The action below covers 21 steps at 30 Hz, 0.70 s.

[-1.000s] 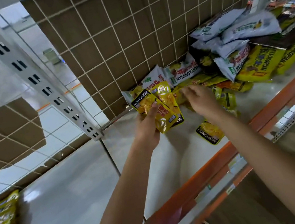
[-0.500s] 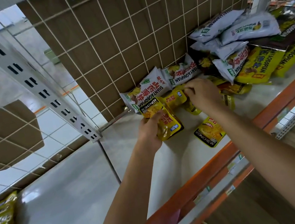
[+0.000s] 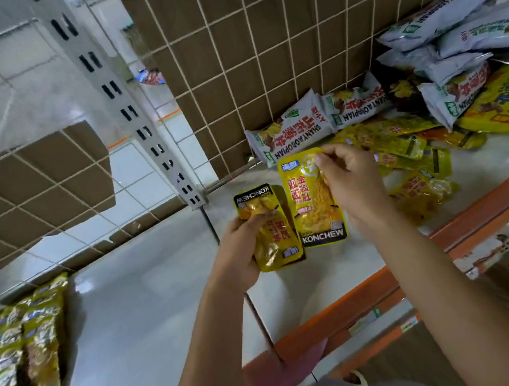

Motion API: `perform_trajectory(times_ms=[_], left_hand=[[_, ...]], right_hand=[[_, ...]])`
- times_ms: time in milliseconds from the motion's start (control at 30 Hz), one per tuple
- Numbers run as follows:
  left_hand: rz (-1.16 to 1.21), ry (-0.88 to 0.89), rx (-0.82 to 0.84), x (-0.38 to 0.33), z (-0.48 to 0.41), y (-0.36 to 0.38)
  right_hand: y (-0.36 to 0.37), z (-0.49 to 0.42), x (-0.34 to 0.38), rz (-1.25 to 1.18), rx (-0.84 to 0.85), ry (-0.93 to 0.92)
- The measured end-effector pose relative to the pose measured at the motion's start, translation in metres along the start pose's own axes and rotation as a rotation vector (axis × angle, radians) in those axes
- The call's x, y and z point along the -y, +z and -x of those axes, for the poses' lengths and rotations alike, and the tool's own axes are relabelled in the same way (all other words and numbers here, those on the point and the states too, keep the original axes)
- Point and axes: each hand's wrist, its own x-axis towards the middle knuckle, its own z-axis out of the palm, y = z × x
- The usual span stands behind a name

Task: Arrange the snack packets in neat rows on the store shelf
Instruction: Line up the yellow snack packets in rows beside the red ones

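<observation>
The left hand (image 3: 239,255) grips one yellow foil KONCHEW packet (image 3: 267,223); the right hand (image 3: 352,185) pinches a second KONCHEW packet (image 3: 312,207). Farther back lie white SHANYAOBOPIAN bags (image 3: 290,129).

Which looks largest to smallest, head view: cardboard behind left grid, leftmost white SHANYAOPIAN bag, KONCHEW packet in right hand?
1. cardboard
2. KONCHEW packet in right hand and leftmost white SHANYAOPIAN bag: alike; packet nearer.

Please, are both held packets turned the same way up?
No: the left packet shows KONCHEW upside down at its far end; the right packet shows it upright at its near end.
</observation>
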Motion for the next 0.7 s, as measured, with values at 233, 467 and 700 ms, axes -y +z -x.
perform_trajectory(times_ms=[233,467,700], left_hand=[[-0.146,0.163,0.008,-0.004,0.043,-0.062],[-0.171,0.325,-0.270,-0.013,0.078,-0.136],[-0.047,0.471,-0.484,-0.019,0.119,-0.224]], right_hand=[[0.080,0.036,0.013,-0.062,0.142,0.183],[0.154,0.089,0.046,-0.163,0.418,0.240],[0.226,0.142,0.066,-0.249,0.651,0.288]])
